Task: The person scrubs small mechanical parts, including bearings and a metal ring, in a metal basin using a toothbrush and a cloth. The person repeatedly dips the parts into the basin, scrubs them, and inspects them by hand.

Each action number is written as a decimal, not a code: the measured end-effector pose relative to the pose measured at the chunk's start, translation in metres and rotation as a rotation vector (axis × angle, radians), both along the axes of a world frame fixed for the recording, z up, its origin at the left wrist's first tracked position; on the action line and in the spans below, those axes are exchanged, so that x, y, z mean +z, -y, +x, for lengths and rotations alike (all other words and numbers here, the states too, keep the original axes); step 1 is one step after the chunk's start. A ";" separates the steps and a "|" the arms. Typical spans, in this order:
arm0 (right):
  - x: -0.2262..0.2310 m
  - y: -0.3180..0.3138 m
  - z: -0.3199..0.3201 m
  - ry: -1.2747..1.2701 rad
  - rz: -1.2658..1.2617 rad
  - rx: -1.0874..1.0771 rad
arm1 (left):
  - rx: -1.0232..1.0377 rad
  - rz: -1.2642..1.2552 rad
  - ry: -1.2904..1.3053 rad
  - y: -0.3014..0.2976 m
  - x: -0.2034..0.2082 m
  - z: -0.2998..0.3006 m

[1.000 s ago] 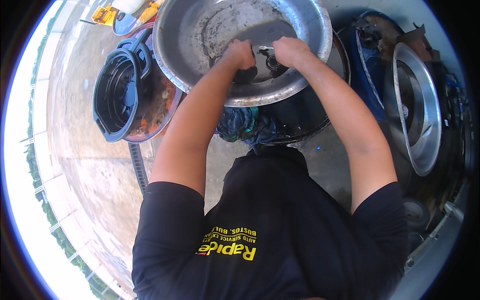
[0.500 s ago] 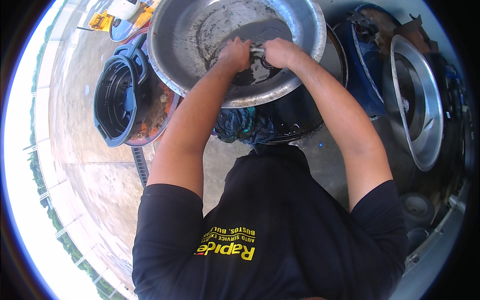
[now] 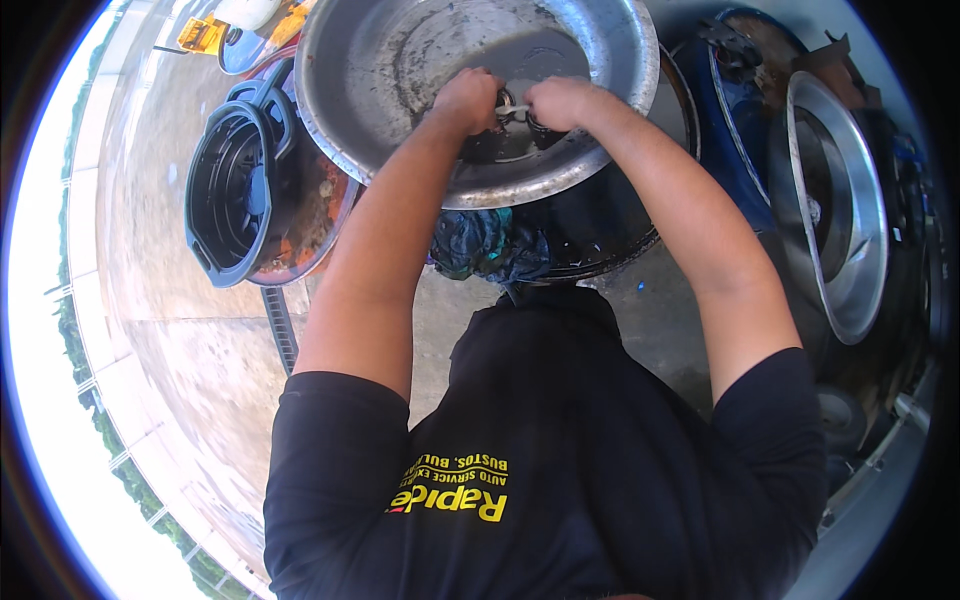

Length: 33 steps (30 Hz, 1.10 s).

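A wide metal basin [image 3: 385,125] with a pool of dark liquid [image 3: 548,58] is in front of me. Inside it, low over the liquid, my left hand [image 3: 470,100] and my right hand [image 3: 562,103] are both closed on a small wet part. A pale bar [image 3: 514,109] of this part spans the gap between my fingers, and a dark rounded piece [image 3: 542,133] shows under my right hand. The rest is covered by my fingers, so I cannot tell its exact kind.
The basin rests on a dark drum [image 3: 600,225], with dark crumpled rags [image 3: 480,248] at its near side. At left, a black drain pan [image 3: 205,235] sits on a rusty drum [image 3: 315,235]. A blue drum [image 3: 735,165] and another metal basin [image 3: 868,250] stand at right.
My hands have shifted slightly and turned the part, so its pale bar and dark rounded piece show more. Both hands stay closed in the basin.
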State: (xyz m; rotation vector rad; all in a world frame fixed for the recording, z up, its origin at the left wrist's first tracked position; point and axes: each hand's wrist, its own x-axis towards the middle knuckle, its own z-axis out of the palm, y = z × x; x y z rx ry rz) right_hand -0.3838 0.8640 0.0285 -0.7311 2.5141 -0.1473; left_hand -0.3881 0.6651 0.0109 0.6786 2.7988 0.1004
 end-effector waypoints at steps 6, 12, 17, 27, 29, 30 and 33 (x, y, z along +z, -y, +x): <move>0.000 0.000 -0.006 0.032 0.027 0.007 | -0.010 -0.035 0.008 0.000 0.000 0.001; 0.006 -0.006 -0.007 0.028 0.033 0.019 | 0.003 -0.049 0.015 -0.002 0.000 0.001; -0.018 -0.003 -0.016 -0.059 -0.081 -0.131 | 0.033 0.023 0.042 0.003 -0.005 -0.003; -0.023 0.028 -0.016 0.003 -0.109 -0.058 | 0.132 0.103 0.014 0.015 -0.006 -0.002; -0.020 0.024 -0.029 -0.035 -0.117 -0.095 | 0.116 0.103 0.011 0.013 -0.005 -0.002; -0.021 0.027 -0.024 -0.029 -0.049 -0.024 | 0.112 0.086 0.019 0.012 -0.004 -0.002; -0.012 0.033 -0.013 0.013 -0.110 0.056 | 0.107 0.043 0.030 0.013 -0.002 -0.001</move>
